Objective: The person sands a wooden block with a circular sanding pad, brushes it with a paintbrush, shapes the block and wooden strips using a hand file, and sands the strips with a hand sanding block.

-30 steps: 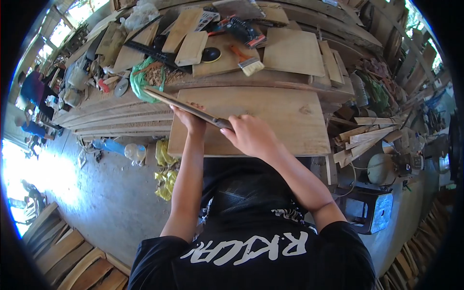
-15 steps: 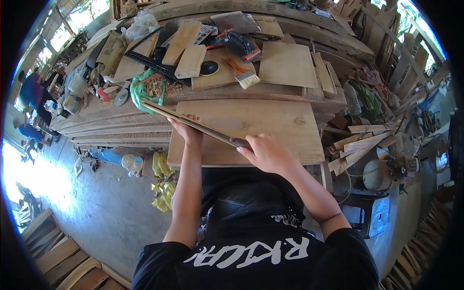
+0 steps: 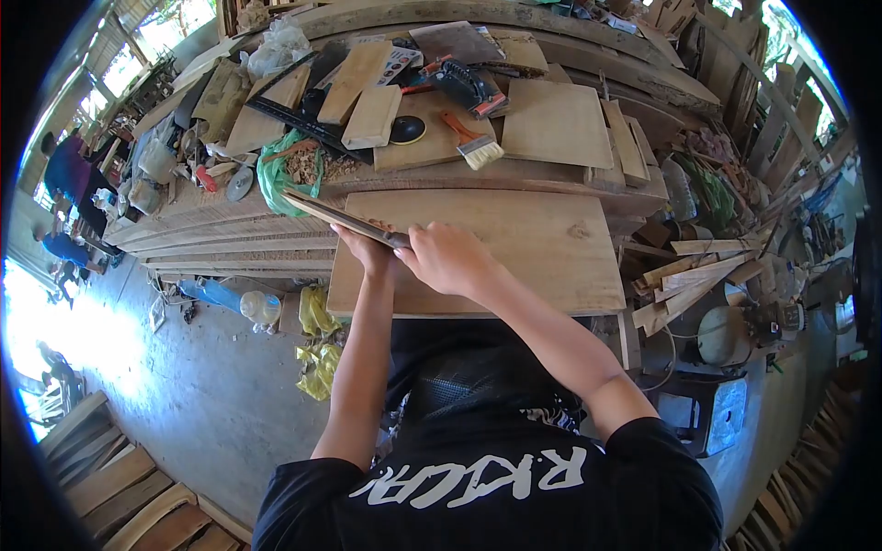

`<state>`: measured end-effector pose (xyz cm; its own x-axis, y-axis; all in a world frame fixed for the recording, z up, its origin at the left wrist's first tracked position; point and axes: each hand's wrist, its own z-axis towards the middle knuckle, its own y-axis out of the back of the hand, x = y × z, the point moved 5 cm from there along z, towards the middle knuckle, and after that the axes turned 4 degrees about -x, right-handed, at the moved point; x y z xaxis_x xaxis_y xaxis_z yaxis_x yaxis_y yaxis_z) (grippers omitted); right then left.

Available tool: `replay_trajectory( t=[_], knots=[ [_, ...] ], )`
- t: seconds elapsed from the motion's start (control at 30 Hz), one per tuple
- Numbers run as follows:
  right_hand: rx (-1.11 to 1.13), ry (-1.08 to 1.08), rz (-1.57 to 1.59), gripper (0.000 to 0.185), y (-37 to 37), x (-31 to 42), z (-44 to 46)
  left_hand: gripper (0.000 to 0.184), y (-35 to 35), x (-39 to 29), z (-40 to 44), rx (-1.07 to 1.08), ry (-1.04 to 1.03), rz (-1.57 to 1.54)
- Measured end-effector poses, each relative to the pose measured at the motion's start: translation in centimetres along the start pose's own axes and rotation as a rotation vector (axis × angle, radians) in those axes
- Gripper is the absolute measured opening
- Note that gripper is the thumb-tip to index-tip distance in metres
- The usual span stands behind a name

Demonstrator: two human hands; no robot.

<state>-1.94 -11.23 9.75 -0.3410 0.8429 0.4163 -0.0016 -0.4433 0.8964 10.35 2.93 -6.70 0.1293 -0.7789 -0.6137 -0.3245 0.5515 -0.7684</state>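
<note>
My left hand (image 3: 369, 250) is closed from below around a thin wooden strip (image 3: 310, 204), which slants up and to the left. In my right hand (image 3: 450, 260) is a narrow dark file-like tool (image 3: 397, 241), lying along the strip, its front end close to my left fingers. The fingers hide much of both pieces. Beneath my hands lies a wide, smooth wooden board (image 3: 524, 243) with a knot near its right end.
Stacked planks (image 3: 230, 234) hold a paintbrush (image 3: 471, 142), a black sanding disc (image 3: 407, 130), wood blocks (image 3: 372, 118), a black square (image 3: 294, 119) and a green bag (image 3: 280, 179) of shavings. A stool (image 3: 703, 413) stands lower right. Other people (image 3: 66, 174) are far left.
My right hand has slid left and slightly away from me, bringing the tool along the strip toward my left hand. The left hand stays wrapped round the strip.
</note>
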Motion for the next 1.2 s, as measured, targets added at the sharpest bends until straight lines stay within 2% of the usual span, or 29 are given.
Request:
replay_trajectory(
  t=[0.13, 0.2, 0.3, 0.53, 0.63, 0.67, 0.77, 0.83, 0.93, 1.07, 1.2],
  knots=[
    [-0.025, 0.019, 0.018, 0.041, -0.3, 0.8, 1.4, 0.06, -0.5, -0.8, -0.4, 0.03, -0.083, 0.06],
    [-0.02, 0.013, 0.017, 0.041, -0.6, 1.1, 2.0, 0.055, 0.8, -0.5, 0.4, 0.136, -0.111, 0.131],
    [-0.032, 0.002, 0.022, 0.042, -1.5, 1.4, 3.1, 0.053, 2.8, 0.9, 2.5, 0.14, -0.175, 0.205],
    [-0.042, -0.023, 0.034, 0.044, -1.7, 1.2, 1.7, 0.05, 2.9, 1.0, 2.4, 0.181, -0.238, 0.169],
    [-0.007, -0.046, 0.039, 0.045, -0.2, 0.4, -1.1, 0.049, 1.7, 0.3, 0.5, 0.175, -0.048, 0.1],
    [0.021, -0.084, 0.037, 0.045, 0.2, -0.2, -2.2, 0.065, -0.5, -0.9, -1.4, -0.007, -0.007, 0.04],
    [0.082, -0.175, 0.018, 0.047, 1.6, -1.9, -5.8, 0.067, -0.7, -0.7, -1.9, -0.095, 0.089, -0.025],
    [0.099, -0.213, -0.008, 0.048, 2.3, -3.1, -8.5, 0.067, -0.4, -0.5, -1.4, -0.093, 0.082, -0.034],
    [-0.023, -0.152, -0.02, 0.044, 2.4, -5.4, -12.5, 0.066, -0.5, -0.5, -1.7, -0.098, 0.077, -0.054],
    [0.081, -0.246, 0.044, 0.042, 3.8, -6.4, -16.0, 0.063, -0.2, -0.5, -1.5, -0.113, 0.0, 0.018],
    [0.023, -0.265, 0.1, 0.039, 3.9, -6.5, -16.3, 0.06, -0.8, -0.7, -2.2, -0.116, 0.003, 0.027]
  ],
)
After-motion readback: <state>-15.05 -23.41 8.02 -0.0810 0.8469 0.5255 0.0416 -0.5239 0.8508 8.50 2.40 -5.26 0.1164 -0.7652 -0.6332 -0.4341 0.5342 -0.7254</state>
